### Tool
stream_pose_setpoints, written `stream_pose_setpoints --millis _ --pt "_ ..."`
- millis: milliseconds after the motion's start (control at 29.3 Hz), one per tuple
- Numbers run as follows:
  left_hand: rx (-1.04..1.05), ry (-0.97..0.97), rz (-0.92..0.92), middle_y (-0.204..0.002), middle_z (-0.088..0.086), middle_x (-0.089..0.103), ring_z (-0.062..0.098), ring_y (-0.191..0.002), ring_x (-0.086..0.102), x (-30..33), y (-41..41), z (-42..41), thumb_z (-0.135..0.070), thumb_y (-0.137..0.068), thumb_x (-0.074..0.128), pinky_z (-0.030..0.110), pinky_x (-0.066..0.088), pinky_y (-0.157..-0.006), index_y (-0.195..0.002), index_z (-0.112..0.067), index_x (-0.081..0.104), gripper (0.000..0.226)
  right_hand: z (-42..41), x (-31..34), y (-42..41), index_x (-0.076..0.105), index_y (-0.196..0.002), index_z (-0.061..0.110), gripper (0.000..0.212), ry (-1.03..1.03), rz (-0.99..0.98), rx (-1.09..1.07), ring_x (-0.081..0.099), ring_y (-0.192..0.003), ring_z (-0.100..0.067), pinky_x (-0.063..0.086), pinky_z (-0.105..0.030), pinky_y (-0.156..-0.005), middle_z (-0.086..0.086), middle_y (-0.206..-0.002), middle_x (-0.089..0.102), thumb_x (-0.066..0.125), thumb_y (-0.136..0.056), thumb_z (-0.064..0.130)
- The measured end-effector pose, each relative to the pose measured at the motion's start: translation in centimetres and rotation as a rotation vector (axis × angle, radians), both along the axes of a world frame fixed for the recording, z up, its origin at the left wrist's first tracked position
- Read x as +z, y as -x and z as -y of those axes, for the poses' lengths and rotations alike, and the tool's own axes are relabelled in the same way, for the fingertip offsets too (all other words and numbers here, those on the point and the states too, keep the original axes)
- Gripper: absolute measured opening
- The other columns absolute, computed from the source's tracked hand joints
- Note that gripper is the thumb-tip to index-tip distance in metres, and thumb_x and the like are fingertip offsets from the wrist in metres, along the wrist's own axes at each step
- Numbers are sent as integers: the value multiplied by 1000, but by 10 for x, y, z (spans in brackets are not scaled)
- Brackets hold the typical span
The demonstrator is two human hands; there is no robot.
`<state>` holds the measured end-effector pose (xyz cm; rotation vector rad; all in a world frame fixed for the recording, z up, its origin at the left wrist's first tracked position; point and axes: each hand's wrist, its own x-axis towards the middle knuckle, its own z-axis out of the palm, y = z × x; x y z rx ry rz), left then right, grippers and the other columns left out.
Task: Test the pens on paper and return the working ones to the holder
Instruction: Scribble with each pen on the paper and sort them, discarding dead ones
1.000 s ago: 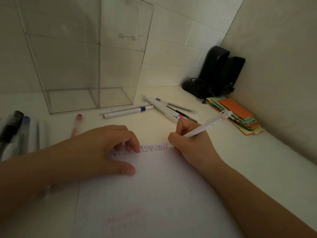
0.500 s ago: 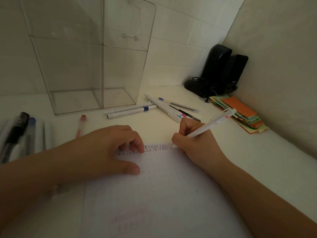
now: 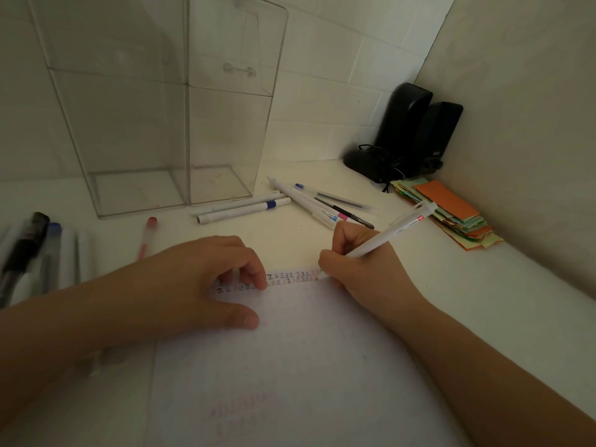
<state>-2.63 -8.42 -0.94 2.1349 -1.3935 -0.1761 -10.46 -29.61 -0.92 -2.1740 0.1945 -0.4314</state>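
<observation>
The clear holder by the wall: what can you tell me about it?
The holder is a tall box of clear, hard plastic as it looks, with thin walls and square corners. A middle wall splits it into two compartments, and both look empty. It stands upright on the white table against the tiled wall, its open top out of view. Two white pens lie close to its right front corner. Neither hand touches it.

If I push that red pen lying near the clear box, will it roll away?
Probably a bit. The red pen looks round and slim, lying loose on the smooth white desk, so a sideways push would likely roll it. It seems light. The clear holder just behind might stop it.
</observation>
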Motion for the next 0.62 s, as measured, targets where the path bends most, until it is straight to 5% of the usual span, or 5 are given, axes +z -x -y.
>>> stream_pose_setpoints --millis 171,376,478,615 --pt "8 -4 15 -108 -29 40 -6 -97 43 0 1 -1 -76 -53 58 -6 20 -76 -85 -45 54 44 -1 0 1 40 -57 7 27 35 11 -16 32 -47 -7 28 -17 -42 1 -49 36 60 -73 -2" --pt "4 -30 -15 -106 -28 42 -6 -96 43 1 0 -2 -74 -51 45 -1 27 -78 -87 -45 52 47 4 9 6 60 -79 13 8 -373 126 -76 44 -47 -6 35 -16 -41 -2 -65 65 63 -84 19" --pt "16 -42 41 -108 -28 40 -6 -98 41 2 2 -1 -74 -56 49 1 29 -79 -93 -46 47 47 -3 14 9 59 -84 12 20 -205 145 -48 44 -42 -5 36 -15 -41 -3 -59 64 46 -94 24" --pt "42 -57 97 -112 -43 27 -19 -104 32 8 12 -2 -86 -50 39 10 9 -91 -105 -60 24 62 -21 9 15 44 -83 11 12 -47 8 55 49 -54 0 39 -13 -53 7 -62 52 46 -94 15"
